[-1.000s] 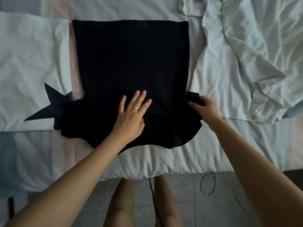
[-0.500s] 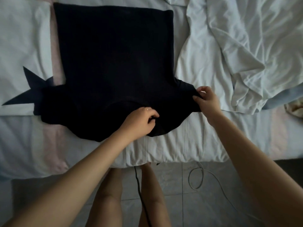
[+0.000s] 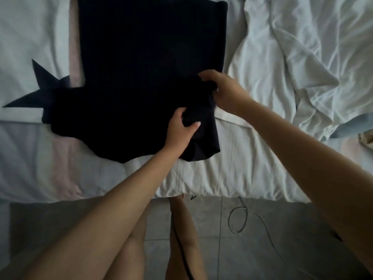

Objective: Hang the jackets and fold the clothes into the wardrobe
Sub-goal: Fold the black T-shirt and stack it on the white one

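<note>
A dark navy top [image 3: 141,67] lies spread flat on the bed [image 3: 222,178], its hem at the far end and its shoulders toward me. My left hand [image 3: 180,131] grips a bunch of the fabric near the right shoulder, thumb on top. My right hand [image 3: 224,89] grips the right sleeve and has it folded in over the body of the top. The left sleeve [image 3: 58,104] still sticks out to the left.
A white garment with a dark star print [image 3: 26,63] lies left of the top. Crumpled white clothes [image 3: 302,57] are heaped on the right. The bed's edge runs across the frame. Below it, cables [image 3: 238,219] lie on the tiled floor beside my legs.
My left hand went from lying flat on the top to gripping its fabric. My right hand carried the right sleeve inward over the top's body.
</note>
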Tool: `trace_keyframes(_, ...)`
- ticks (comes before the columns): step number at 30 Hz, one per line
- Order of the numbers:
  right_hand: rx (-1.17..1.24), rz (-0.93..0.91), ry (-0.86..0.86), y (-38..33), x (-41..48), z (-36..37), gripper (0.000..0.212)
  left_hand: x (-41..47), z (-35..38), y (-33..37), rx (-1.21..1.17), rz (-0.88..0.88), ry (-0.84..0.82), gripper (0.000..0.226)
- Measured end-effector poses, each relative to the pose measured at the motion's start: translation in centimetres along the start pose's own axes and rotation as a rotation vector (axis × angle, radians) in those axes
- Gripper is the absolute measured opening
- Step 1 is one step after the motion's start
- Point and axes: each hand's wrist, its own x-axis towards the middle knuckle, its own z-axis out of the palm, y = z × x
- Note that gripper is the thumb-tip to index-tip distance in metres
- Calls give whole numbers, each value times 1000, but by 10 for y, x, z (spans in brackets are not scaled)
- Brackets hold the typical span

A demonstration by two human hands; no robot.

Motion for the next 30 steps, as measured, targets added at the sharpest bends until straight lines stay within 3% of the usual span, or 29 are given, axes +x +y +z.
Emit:
trace_keyframes(2,-274,-43,-174,2,14,0,56,-12,0,-6,21,106,70,45)
trace_keyframes(4,-449,-73,-188,2,23,-1,46,-20,-1,-11,-30,97,135,33)
trace_keyframes(8,-287,-19,-205,4,28,-3,24,-28,-3,-19,-124,5,211,9)
trace_keyframes(18,-55,108,-39,19,18,-3,17,-12,-30,-15,-21,209,316,11)
trace_keyframes(23,-82,165,-9,15,18,3,23,4,-39,-13,91,246,309,14)
trace_keyframes(27,-339,89,43,5,24,9,35,8,-40,-12,218,300,285,19)
trace_keyframes(30,-231,51,11,2,29,10,29,10,-42,-11,253,337,298,18)
